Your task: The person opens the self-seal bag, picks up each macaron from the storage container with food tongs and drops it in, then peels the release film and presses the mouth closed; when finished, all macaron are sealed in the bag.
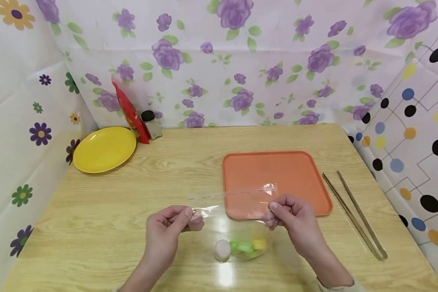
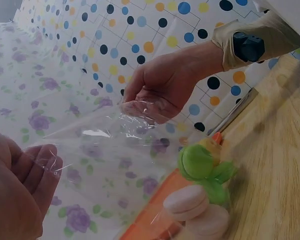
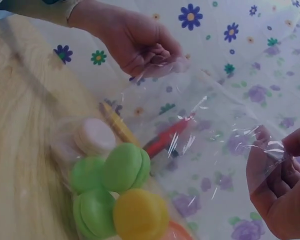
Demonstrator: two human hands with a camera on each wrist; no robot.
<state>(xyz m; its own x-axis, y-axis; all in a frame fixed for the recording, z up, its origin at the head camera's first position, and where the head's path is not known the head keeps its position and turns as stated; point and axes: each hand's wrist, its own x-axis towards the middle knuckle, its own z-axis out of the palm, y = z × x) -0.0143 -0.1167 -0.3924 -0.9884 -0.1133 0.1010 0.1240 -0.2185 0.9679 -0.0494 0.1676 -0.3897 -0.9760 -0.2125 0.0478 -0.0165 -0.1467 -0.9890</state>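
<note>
A clear plastic bag (image 1: pixel 237 228) hangs stretched between both hands, its open edge toward the back. My left hand (image 1: pixel 164 233) pinches its left side between thumb and fingers. On the opposite side, my right hand (image 1: pixel 299 225) pinches the film the same way. Macarons lie at the bottom of the bag, close over the table: pale pink ones (image 2: pixel 186 202), several green ones (image 3: pixel 124 167) and a yellow one (image 3: pixel 140 214). Through the film they show small in the head view, the pink at left and the yellow at right.
An orange tray (image 1: pixel 270 172) lies behind the right hand, partly overlapped by the bag. Metal tongs (image 1: pixel 357 219) rest to its right. At the back left are a yellow plate (image 1: pixel 105 150), a red packet (image 1: pixel 129 111) and a black-lidded jar (image 1: pixel 153 126). Patterned cloths border the table.
</note>
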